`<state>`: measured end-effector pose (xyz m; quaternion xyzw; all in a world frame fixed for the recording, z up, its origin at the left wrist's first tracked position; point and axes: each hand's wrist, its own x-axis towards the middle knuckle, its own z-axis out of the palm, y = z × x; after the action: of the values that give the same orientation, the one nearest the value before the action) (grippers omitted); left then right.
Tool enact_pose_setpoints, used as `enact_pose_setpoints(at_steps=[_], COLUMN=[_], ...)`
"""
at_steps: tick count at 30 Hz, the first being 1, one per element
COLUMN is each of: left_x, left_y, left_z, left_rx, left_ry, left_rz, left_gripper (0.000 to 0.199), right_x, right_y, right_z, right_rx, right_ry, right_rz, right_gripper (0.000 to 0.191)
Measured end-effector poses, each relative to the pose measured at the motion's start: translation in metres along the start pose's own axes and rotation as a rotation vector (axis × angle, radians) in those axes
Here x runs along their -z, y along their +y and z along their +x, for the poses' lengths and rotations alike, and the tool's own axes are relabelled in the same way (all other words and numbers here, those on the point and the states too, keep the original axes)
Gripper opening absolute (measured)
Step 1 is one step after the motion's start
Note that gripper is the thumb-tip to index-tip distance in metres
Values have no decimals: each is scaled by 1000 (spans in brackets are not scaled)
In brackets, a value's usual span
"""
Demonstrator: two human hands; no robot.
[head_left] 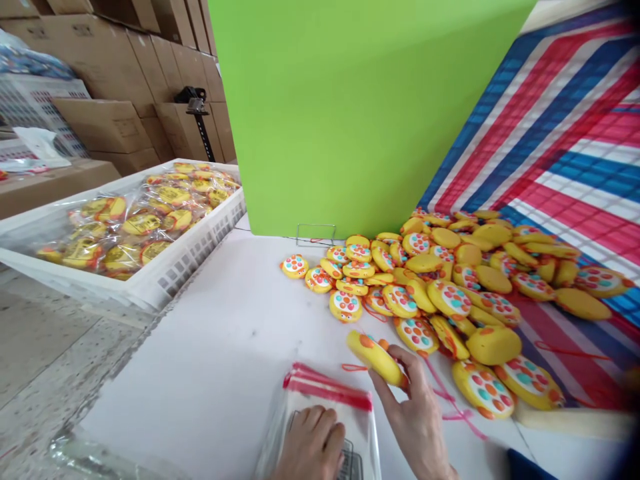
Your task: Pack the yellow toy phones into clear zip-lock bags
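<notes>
My right hand (417, 417) holds a yellow toy (380, 359) on its edge between thumb and fingers. The toy has orange bumps, and a red cord loop sticks out at its left. My left hand (311, 445) rests, fingers lying slightly bent, on a stack of clear plastic zip bags (363, 427) with red strips along the top. Its thumb is hard to make out. Just beyond my right hand spreads a pile of similar yellow toys (450, 298), many showing white faces with coloured bumps, others lying with their plain yellow backs up.
At left stands a white plastic crate (145, 283) of bagged yellow toys (143, 223). An upright green board (345, 120) closes off the back of the white table (200, 387). Striped cloth (500, 133) lies at right. Cardboard boxes (100, 60) are stacked behind.
</notes>
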<state>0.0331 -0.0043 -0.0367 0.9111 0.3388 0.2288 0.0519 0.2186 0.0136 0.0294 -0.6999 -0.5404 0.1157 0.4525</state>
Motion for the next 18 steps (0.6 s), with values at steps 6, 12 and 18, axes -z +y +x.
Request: enact_pose_setpoints(at_steps=[6, 12, 18], left_x=[9, 10, 23], left_y=[0, -3, 1], left_z=[4, -9, -16], left_rx=[59, -58, -50], left_ry=[-126, -221, -156], left_rz=[-21, 22, -19], left_gripper=[13, 57, 39], right_x=[6, 7, 8], right_y=[-19, -23, -21], right_z=[-8, -14, -22], right_rx=[-509, -805, -850], right_ry=[-161, -200, -139], right_rz=[719, 1136, 1141], right_gripper=[54, 37, 31])
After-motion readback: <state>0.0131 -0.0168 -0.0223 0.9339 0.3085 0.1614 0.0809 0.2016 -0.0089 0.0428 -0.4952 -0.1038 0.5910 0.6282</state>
